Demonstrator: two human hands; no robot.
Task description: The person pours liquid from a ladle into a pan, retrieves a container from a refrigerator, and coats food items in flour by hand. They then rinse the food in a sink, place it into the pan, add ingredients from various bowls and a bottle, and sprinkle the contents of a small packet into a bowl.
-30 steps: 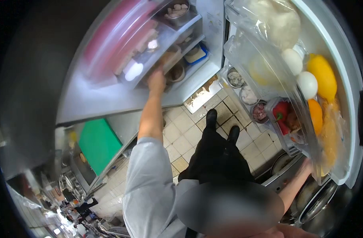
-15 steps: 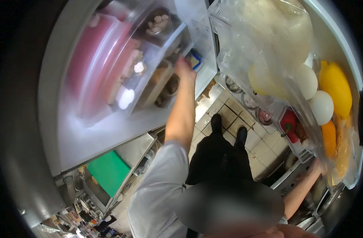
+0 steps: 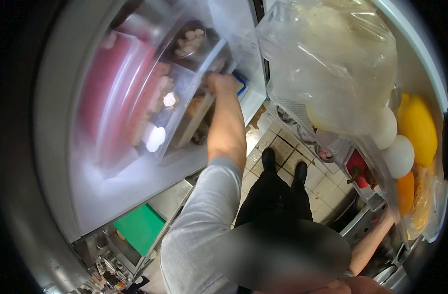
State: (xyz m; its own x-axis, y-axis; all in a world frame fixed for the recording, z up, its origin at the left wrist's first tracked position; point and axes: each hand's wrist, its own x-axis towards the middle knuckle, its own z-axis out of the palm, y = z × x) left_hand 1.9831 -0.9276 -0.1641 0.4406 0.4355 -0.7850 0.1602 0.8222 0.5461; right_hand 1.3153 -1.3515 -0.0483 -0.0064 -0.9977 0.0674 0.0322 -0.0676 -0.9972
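Observation:
My left hand (image 3: 221,82) reaches into the open fridge, by a narrow tan container (image 3: 197,119) and a blue-edged item (image 3: 240,84). Its fingers are blurred and partly hidden, so what they touch cannot be made out. A metal bowl of pale round pieces (image 3: 189,43) is farther in. On the right, my right forearm (image 3: 376,237) runs up to the lower edge of the door shelf, where my right hand (image 3: 391,218) is mostly hidden, its fingers out of sight.
Clear plastic bags (image 3: 331,63) bulge from the door side. White eggs (image 3: 399,156), a yellow lemon-like item (image 3: 417,128), an orange item (image 3: 405,193) and a red pepper (image 3: 357,169) sit there. A green board (image 3: 140,228) lies at lower left. Tiled floor (image 3: 282,147) shows between.
My left hand has shifted slightly left, over the edge of the narrow container. The view has moved a little, and the door with its bags and eggs sits lower in the picture.

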